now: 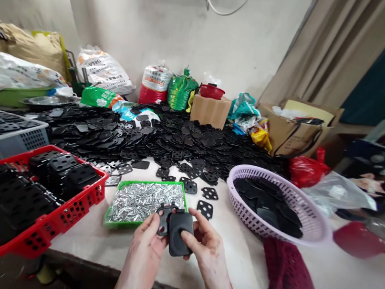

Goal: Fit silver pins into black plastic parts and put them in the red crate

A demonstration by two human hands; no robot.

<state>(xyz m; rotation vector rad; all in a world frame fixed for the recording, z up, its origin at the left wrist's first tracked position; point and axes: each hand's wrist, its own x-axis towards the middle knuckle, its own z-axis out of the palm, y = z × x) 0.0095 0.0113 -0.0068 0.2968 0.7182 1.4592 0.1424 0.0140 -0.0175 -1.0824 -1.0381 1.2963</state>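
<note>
on my feed the left hand (143, 248) sets a holed black plate (164, 220) against a rounded black pad (179, 233) held by the right hand (210, 256), hands together, edges carefully aligned.

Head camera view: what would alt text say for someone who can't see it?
The left hand and right hand hold a black rounded cover and a perforated plate above a green tray of metal pins, on a table heaped with black plates.
</note>
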